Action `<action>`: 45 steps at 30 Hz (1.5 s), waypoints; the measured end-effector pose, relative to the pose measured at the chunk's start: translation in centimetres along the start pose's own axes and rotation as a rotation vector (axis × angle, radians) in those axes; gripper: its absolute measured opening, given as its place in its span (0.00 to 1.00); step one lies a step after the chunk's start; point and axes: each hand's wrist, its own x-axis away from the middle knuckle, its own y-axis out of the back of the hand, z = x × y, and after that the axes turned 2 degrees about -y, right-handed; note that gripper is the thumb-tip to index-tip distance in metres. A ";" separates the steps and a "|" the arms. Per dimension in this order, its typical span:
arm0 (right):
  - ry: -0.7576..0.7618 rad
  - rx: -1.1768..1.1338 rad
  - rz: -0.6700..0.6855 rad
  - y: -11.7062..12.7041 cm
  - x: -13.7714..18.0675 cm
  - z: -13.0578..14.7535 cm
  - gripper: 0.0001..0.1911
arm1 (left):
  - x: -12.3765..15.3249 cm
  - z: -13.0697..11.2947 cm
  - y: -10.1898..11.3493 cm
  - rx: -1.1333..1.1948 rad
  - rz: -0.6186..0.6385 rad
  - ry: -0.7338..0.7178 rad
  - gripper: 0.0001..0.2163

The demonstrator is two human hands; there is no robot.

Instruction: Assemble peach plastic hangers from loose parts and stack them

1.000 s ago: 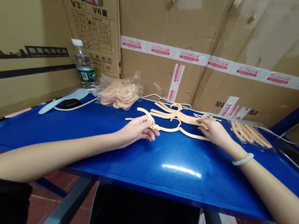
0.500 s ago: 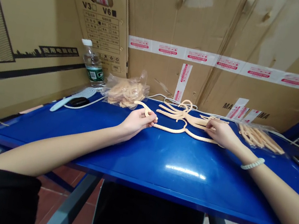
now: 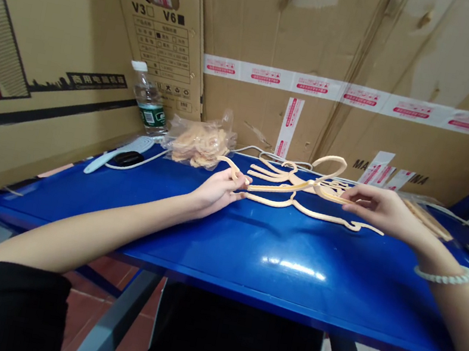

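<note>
My left hand (image 3: 216,191) is closed on the left end of a thin beige plastic hanger (image 3: 282,189) that is lifted off the blue table (image 3: 249,245). My right hand (image 3: 376,208) pinches the same hanger's right arm, near its hook, which curls upward. Another hanger (image 3: 322,215) lies flat on the table just below the lifted one. Behind them rests a small pile of more beige hangers (image 3: 278,173). A pale bead bracelet (image 3: 446,274) sits on my right wrist.
A clear bag of small beige parts (image 3: 199,142) lies at the back left, beside a water bottle (image 3: 148,101), a pale handled tool (image 3: 118,152) and a white cable. Another bag of beige sticks (image 3: 429,219) is at the right. Cardboard boxes (image 3: 284,45) wall in the table.
Both hands have raised one hanger off the table; its hook now stands up. My right hand moved right and up. The view shifted slightly.
</note>
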 end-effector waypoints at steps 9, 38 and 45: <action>0.033 0.018 -0.023 -0.2 0.2 0.2 0.23 | 0.8 -0.5 -0.8 0.030 0.092 0.115 0.08; 0.059 0.068 -0.033 -1.7 0.8 3.2 0.20 | 0.0 1.3 0.4 0.000 -0.122 -0.120 0.13; -0.007 -0.009 -0.023 -0.5 1.0 2.7 0.21 | 1.3 1.2 0.0 -0.084 0.028 0.018 0.10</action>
